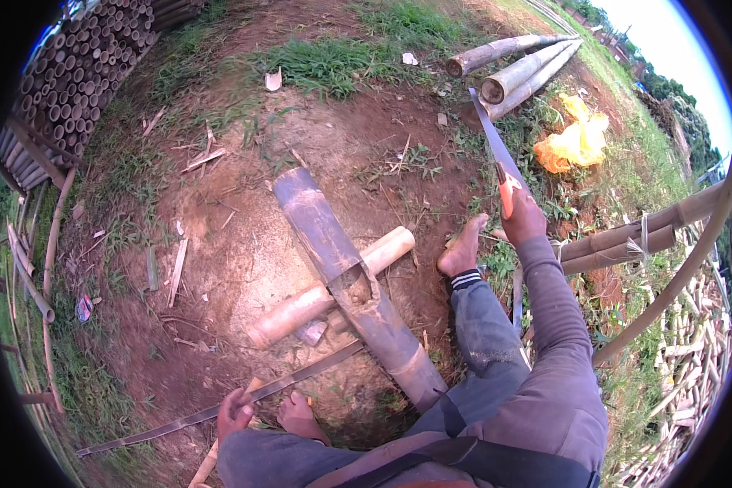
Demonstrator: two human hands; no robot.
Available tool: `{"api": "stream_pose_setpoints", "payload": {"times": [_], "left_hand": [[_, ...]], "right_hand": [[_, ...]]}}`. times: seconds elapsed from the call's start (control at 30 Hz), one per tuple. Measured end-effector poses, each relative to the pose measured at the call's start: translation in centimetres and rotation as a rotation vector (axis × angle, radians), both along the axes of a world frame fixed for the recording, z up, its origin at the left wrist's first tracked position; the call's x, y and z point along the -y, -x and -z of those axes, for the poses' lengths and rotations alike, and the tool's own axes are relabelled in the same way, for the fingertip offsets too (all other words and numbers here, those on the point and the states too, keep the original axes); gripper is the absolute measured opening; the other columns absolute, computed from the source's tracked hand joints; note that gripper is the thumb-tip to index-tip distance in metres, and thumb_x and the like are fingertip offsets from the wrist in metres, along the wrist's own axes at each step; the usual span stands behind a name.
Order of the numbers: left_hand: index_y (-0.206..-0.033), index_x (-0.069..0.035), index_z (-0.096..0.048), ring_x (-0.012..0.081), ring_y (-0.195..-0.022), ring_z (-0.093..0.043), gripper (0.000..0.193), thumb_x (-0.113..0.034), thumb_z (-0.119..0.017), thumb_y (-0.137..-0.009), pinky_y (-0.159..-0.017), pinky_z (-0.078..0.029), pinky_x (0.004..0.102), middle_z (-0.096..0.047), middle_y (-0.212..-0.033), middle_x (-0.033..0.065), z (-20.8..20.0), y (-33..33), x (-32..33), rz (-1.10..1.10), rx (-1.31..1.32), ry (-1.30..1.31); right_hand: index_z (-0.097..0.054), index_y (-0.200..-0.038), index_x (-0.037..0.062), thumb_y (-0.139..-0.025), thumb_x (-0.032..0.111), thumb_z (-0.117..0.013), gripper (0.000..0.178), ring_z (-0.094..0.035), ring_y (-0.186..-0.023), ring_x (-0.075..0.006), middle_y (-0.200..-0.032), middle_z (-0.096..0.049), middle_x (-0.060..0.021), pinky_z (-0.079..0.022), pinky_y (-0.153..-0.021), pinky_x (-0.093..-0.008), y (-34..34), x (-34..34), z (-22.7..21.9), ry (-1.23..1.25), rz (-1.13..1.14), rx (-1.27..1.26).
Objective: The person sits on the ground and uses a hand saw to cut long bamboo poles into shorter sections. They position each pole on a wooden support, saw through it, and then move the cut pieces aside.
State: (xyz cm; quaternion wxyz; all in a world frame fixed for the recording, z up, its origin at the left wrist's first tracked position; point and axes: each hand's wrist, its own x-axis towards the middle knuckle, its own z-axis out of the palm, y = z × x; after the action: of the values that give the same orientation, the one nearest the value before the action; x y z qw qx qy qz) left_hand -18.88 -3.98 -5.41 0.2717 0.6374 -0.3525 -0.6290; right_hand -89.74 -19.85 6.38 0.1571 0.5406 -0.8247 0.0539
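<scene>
My right hand (524, 218) is closed round the orange handle of a handsaw (494, 138), its blade pointing up and away over the ground. Near my left knee, my left hand (234, 411) has its fingers curled round a thin bamboo stick (206, 467); part of the grip is hidden. A thick dark bamboo pole (321, 228) lies in front of me, its near end by my legs. Its middle has a notch with a rough, split edge. Crosswise beneath it rests a paler bamboo pole (289, 319). A long dark flat strip (179, 423) runs close to my left hand.
Several bamboo poles (529, 69) lie at the far right, beside an orange-yellow plastic bag (576, 137). A tied bamboo rail (626, 241) stands right of my arm. Cut bamboo is stacked (77, 73) at the far left. Split pieces (178, 272) litter the soil.
</scene>
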Motion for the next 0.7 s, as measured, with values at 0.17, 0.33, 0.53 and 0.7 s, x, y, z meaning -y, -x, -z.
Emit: {"api": "stream_pose_setpoints", "payload": {"times": [0.17,0.33,0.53,0.7], "left_hand": [[-0.154,0.001,-0.046,0.0279,-0.129,-0.061,0.069,-0.024,-0.074,-0.096,-0.112,-0.048,0.0396,-0.061,-0.14,0.0208,2.7,-0.6,0.2,0.076,0.019,-0.012],[-0.152,0.0,-0.048,0.0248,-0.123,-0.061,0.069,-0.026,-0.077,-0.096,-0.107,-0.049,0.0383,-0.063,-0.137,0.0186,2.5,2.2,2.1,0.202,0.003,0.031],[-0.149,0.0,-0.052,0.0244,-0.121,-0.063,0.066,-0.027,-0.079,-0.095,-0.102,-0.052,0.0382,-0.065,-0.134,0.0179,4.0,2.2,2.4,0.197,0.09,0.017],[-0.146,0.001,-0.054,0.0262,-0.117,-0.066,0.064,-0.024,-0.08,-0.094,-0.1,-0.054,0.0402,-0.067,-0.131,0.0189,4.4,2.8,3.7,0.258,0.208,0.037]], "right_hand": [[-0.057,-0.113,0.0057,-0.089,0.026,-0.075,0.036,-0.072,-0.088,-0.0428,-0.095,-0.072,-0.0217,-0.058,-0.076,-0.0543,0.3,-5.2,1.8,0.036,0.018,0.029],[-0.057,-0.104,0.0069,-0.087,0.023,-0.077,0.031,-0.071,-0.081,-0.0406,-0.089,-0.068,-0.0184,-0.058,-0.07,-0.0509,1.8,-10.1,4.9,0.209,-0.131,0.002],[-0.06,-0.1,0.0073,-0.084,0.02,-0.08,0.029,-0.07,-0.083,-0.0379,-0.089,-0.067,-0.0165,-0.057,-0.07,-0.0495,-1.9,-18.7,7.8,0.349,-0.082,0.062],[-0.063,-0.11,0.0059,-0.088,0.026,-0.078,0.034,-0.071,-0.092,-0.0395,-0.099,-0.071,-0.019,-0.057,-0.08,-0.0512,-0.3,-23.7,13.7,0.184,0.361,0.212]]}}
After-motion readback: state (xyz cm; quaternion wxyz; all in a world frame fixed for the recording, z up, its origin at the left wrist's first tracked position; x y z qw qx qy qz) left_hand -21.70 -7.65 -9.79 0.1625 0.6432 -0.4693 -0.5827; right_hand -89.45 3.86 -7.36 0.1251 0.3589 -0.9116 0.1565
